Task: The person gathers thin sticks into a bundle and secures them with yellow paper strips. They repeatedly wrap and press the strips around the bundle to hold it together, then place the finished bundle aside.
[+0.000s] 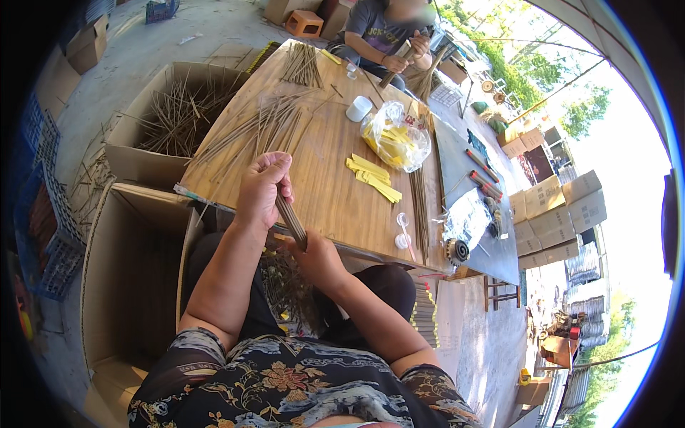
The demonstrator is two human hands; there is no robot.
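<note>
A slim bundle of brown incense sticks (290, 220) slants between my two hands over the near edge of the wooden table. My left hand (262, 187) is closed around its upper end, thumb pressed to the fingers. Lower down, my right hand (319, 262) wraps the other end, which is hidden in the fist. Just beyond my left hand, loose incense sticks (250, 125) lie fanned across the tabletop. Yellow paper strips (374, 177) rest in a small pile to the right, beside a clear plastic bag (397, 135) holding more of them.
An open carton (143, 160) of jumbled sticks stands left of the table (321, 192); another open carton (128, 285) is by my left arm. A white cup (359, 108) and a small white jar (402, 241) sit on the table. Across it, a co-worker (389, 43) handles another bundle.
</note>
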